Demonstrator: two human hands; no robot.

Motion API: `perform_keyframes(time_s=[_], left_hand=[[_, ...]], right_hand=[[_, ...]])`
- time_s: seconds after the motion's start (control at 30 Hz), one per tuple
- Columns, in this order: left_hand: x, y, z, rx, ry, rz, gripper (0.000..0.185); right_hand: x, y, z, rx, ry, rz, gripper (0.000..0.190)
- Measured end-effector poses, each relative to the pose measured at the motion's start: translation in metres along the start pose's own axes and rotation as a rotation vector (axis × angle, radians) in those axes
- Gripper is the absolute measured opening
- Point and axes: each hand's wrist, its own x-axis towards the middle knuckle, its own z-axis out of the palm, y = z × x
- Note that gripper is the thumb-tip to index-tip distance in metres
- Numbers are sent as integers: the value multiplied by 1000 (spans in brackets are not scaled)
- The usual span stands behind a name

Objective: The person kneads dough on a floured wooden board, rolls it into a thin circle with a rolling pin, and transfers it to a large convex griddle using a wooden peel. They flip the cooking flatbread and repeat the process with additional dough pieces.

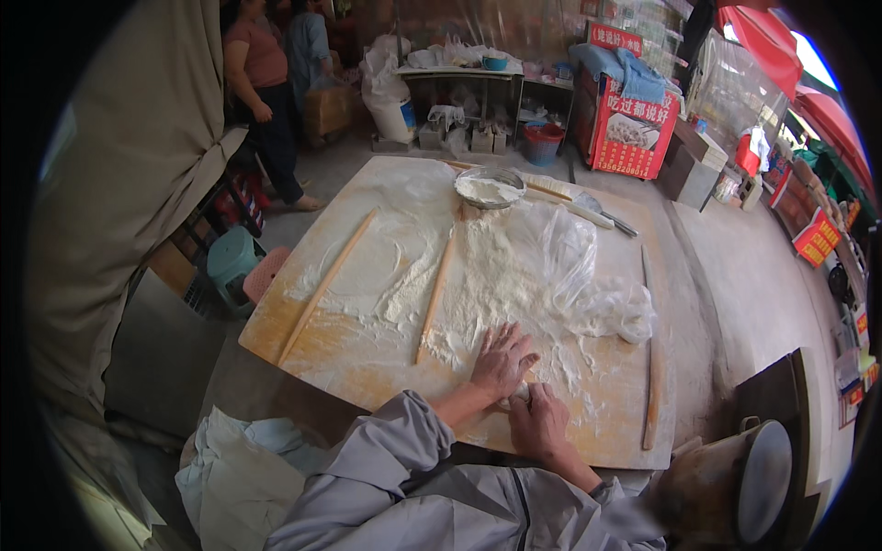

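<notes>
My left hand lies palm down over the floured wooden board, fingers spread. Close to my body, my right hand has its fingers curled around a small pale lump of dough. The dough is mostly covered by both hands. Loose white flour spreads across the board beyond my fingers. Two slender wooden rolling pins, a nearer one and one farther left, rest on the flour. To the right lies a crumpled clear plastic bag.
At the board's far edge stands a metal bowl of flour, beside a long-handled metal utensil. A long wooden-handled tool lies along the right edge. A metal pot stands at lower right, stools at left. Two people stand behind.
</notes>
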Motion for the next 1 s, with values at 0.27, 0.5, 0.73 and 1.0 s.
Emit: perform_keyframes(time_s=[0.27, 0.5, 0.73, 1.0], left_hand=[[-9, 14, -6, -572, -229, -78, 66], [9, 3, 6, -20, -13, -16, 60], [9, 22, -1, -776, -220, -221, 60], [-6, 0, 2, -39, 58, 102, 46]], right_hand=[[-1, 12, 13, 251, 40, -52, 26], [3, 8, -1, -35, -38, 32, 32], [8, 19, 12, 208, 36, 82, 26], [-11, 1, -3, -55, -16, 24, 24]])
